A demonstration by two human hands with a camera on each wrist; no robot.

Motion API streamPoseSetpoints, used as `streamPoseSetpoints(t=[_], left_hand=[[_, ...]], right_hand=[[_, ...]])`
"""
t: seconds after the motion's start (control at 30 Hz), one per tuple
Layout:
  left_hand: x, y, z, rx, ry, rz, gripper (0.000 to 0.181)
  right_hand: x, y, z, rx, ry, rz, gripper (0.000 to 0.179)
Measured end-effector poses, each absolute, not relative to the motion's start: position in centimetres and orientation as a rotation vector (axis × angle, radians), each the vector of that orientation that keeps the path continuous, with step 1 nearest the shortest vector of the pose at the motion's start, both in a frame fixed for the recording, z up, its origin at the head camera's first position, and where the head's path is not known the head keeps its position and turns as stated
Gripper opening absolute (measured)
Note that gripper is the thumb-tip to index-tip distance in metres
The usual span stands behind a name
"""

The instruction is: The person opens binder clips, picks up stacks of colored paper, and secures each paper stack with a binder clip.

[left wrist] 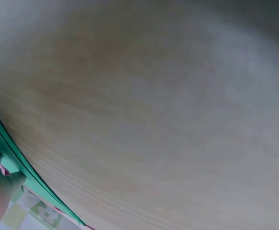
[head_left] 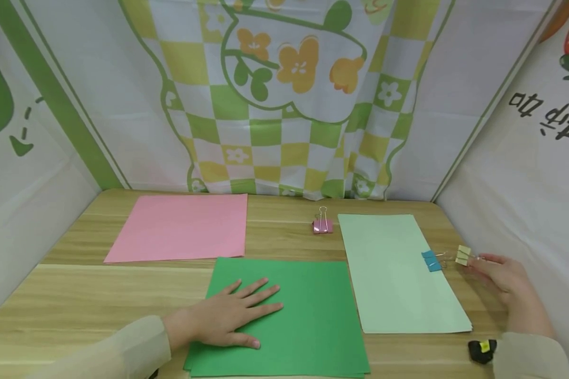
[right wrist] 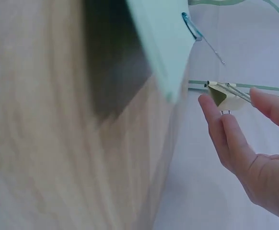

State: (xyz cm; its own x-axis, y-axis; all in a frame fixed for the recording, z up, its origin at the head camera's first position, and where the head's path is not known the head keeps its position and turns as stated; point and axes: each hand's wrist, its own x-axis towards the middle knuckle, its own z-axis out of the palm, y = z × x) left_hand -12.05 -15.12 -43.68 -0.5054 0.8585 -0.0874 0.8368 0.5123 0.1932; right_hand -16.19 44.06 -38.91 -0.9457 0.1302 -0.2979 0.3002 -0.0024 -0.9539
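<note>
My left hand (head_left: 227, 316) rests palm down with spread fingers on a stack of green paper (head_left: 317, 316). In the left wrist view, the edge of the green paper (left wrist: 34, 179) shows at lower left, with part of the hand beside it. At the right, my right hand (head_left: 507, 276) pinches a pale yellow binder clip (head_left: 463, 255) by its wire handles; the right wrist view shows this clip (right wrist: 226, 98) between thumb and fingers. Just left of it, a blue binder clip (head_left: 431, 261) sits on the right edge of the light green paper (head_left: 398, 279).
Pink paper (head_left: 180, 226) lies at the back left of the wooden table (head_left: 76, 300). A pink binder clip (head_left: 322, 226) is near the back middle. A small black object (head_left: 479, 353) with a yellow mark is beside the right sleeve. Printed cloth (head_left: 284, 131) hangs behind the table.
</note>
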Motion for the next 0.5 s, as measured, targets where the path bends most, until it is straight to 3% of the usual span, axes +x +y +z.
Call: streamPoseSetpoints(t=[0.1,0.27,0.5], left_hand=[[-12.0,-15.1,-43.6,1.450,2.574,0.194,0.074],[-12.1,-15.0,-43.5,1.424,2.556,0.217,0.074],[-12.1,-15.1,-43.3,1.402,2.538,0.233,0.075]], right_hand=[[-16.3,43.7,-38.7,0.464,2.069,-2.176,0.012],[-16.5,43.2,-38.3,0.402,1.980,-2.310,0.029],[-16.7,42.5,-37.7,0.381,1.969,-2.323,0.027]])
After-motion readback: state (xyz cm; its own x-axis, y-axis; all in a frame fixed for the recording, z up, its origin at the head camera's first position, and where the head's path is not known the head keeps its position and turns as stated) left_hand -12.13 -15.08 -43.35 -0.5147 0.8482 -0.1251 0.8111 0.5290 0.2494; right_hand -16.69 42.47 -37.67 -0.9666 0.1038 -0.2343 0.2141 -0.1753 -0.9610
